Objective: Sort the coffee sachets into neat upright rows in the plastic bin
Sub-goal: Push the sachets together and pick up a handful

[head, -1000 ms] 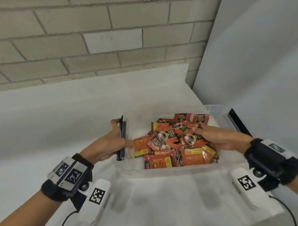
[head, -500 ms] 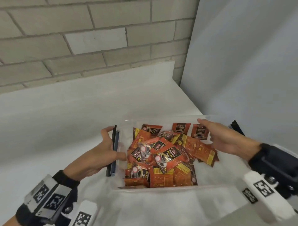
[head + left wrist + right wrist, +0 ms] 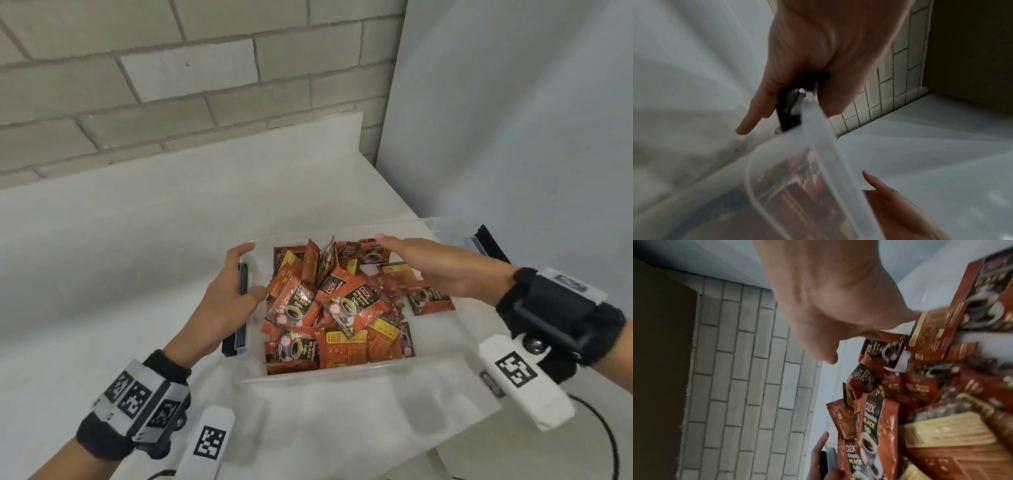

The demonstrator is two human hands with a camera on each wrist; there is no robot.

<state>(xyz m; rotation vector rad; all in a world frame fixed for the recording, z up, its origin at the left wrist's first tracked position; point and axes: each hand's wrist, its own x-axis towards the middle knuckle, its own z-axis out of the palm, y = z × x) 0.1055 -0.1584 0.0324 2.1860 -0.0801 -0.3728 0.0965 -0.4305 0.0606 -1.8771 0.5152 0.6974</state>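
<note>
A clear plastic bin (image 3: 376, 367) sits on the white table and holds several orange-red coffee sachets (image 3: 342, 301) in a loose jumble. A few sachets (image 3: 349, 251) stand against the far wall. My left hand (image 3: 246, 274) grips the bin's left rim at its grey-black latch (image 3: 242, 284), thumb inside and fingers outside; the left wrist view shows the latch (image 3: 787, 113) between thumb and fingers. My right hand (image 3: 404, 260) reaches flat over the pile's far right, fingers straight and pointing left. In the right wrist view its fingertips (image 3: 869, 331) touch the back sachets (image 3: 885, 350).
A brick wall (image 3: 171, 85) runs behind the white table (image 3: 137, 240). A pale panel (image 3: 513, 120) closes the right side, close to the bin's black right latch (image 3: 489, 246). A black cable (image 3: 609, 445) hangs at the lower right.
My right hand let go of the middle sachets, lifted and stretched flat across the back right. The pile has shifted, and a few sachets now stand at the back. The left hand stays on the latch.
</note>
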